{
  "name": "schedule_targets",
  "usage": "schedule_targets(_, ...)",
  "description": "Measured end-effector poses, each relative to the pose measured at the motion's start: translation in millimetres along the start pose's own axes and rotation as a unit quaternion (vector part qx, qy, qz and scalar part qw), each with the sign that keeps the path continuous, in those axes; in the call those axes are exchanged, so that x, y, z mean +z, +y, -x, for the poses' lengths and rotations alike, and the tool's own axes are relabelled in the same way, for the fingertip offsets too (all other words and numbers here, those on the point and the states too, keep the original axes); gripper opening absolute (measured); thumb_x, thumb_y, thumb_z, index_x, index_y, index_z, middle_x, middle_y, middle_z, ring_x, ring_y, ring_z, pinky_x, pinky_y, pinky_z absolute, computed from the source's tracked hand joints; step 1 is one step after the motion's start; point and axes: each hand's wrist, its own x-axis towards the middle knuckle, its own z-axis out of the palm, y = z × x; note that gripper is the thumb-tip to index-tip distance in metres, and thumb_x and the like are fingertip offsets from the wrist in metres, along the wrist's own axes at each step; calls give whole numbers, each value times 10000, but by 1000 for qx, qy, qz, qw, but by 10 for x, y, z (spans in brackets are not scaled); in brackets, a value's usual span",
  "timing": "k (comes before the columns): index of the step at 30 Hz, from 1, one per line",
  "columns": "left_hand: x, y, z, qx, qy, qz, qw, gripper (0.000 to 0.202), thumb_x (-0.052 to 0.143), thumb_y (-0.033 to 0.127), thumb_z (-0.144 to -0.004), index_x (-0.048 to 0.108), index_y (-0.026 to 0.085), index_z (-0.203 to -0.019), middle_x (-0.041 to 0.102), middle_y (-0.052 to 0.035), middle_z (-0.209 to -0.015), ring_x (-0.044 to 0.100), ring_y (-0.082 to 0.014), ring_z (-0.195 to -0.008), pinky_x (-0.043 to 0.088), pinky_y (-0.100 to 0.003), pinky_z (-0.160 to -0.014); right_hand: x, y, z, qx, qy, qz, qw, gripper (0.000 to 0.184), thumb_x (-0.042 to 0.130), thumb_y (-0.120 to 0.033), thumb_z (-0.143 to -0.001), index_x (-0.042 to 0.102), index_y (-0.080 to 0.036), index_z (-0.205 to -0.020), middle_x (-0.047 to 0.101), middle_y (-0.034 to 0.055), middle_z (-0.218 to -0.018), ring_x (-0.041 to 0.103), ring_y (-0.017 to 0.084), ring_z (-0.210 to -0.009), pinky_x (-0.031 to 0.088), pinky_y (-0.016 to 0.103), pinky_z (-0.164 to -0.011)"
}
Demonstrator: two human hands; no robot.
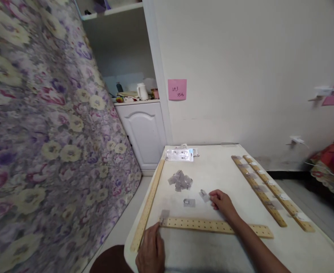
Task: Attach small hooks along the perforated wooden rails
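My right hand (222,204) reaches over the table, its thumb and fingertips pinching the edge of a small clear plastic hook (203,195) with a metal part on it. My left hand (152,248) is closed, fingertips at the left end of a wooden strip with holes (201,224), which lies crosswise in front of me. At that end a clear hook piece (164,217) sits on the strip. Another clear hook (189,202) lies flat on the table, left of my right hand. Behind it is a loose pile of clear hook pieces (180,181).
A second holed strip (148,204) runs along the table's left side. Two strips (259,189) (279,194) with clear pieces attached lie at the right. Clear packaging (178,154) rests at the far edge. A floral curtain (50,144) hangs at left; a white cabinet (144,132) stands behind.
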Motion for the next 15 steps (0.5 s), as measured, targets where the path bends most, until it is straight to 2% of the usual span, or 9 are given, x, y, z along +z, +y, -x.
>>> schedule_targets(3,-2,12,7,-7,-5,-1,1000,319,410,216,-879,543,232,-1167,635,-38,-1103,614,-179,-995,508,-265,-752,-3,-47,-23,-21,5,128,992,210,510,-344,-710,588,-185,-823,563,-22,-600,561,145,-552,412,246,-508)
schedule_targets(6,0,21,16,0,0,1,1000,317,408,214,-878,547,225,-1163,638,-44,-1094,617,-181,-980,506,-272,-759,47,-137,2,-49,43,287,956,237,578,-390,-701,601,-192,-830,610,26,-771,588,172,-703,397,262,-600)
schedule_targets(8,3,24,20,2,6,6,1000,318,407,214,-877,549,223,-1161,639,-47,-1085,619,-183,-966,505,-279,-768,111,-206,43,-48,61,364,928,282,610,-422,-694,593,-202,-869,603,46,-895,589,181,-754,369,261,-607)
schedule_targets(11,0,35,22,-9,8,14,1000,315,400,215,-879,553,224,-1154,639,-49,-1079,618,-187,-965,502,-287,-781,212,-281,108,-35,68,413,907,267,593,-388,-719,574,-205,-913,572,62,-983,589,180,-768,337,259,-586)
schedule_targets(15,-2,48,33,-16,-3,18,1000,306,404,216,-880,553,229,-1146,633,-48,-1082,617,-186,-978,504,-291,-794,245,-290,167,-54,87,425,899,199,566,-304,-735,563,-190,-898,572,97,-1002,579,222,-878,354,279,-615)
